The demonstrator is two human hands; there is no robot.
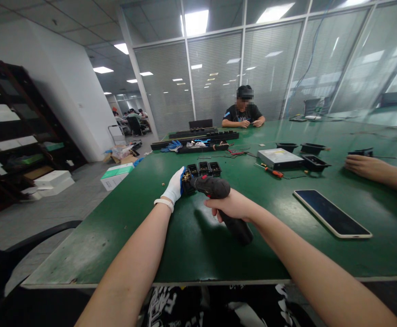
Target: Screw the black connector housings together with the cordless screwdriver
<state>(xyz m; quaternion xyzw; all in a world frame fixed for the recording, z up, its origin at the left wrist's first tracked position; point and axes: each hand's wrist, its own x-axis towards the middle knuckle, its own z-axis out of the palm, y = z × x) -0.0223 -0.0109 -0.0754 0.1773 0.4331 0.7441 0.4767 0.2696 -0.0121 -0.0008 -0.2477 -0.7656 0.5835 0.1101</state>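
No word, brand or number can be read with certainty: white letter-like shapes stand on the black clothing [191, 309] at the bottom edge of the view, broken by folds and shadow; blue and white print on the black shirt [241, 114] at the back is too small to read, as are faint marks on the green-and-white box [116, 176] at the left

The green desk [123, 236] across the middle of the frame looks smooth and semi-glossy, mirroring pale light. At centre, the drill [216, 187] appears to be matt dark plastic; the black housings [203, 168] beyond it look like plastic too. The glove [174, 187] is white cloth. At right, the phone [331, 213] has a smooth, glossy screen; the flat box [280, 158] above looks metallic.
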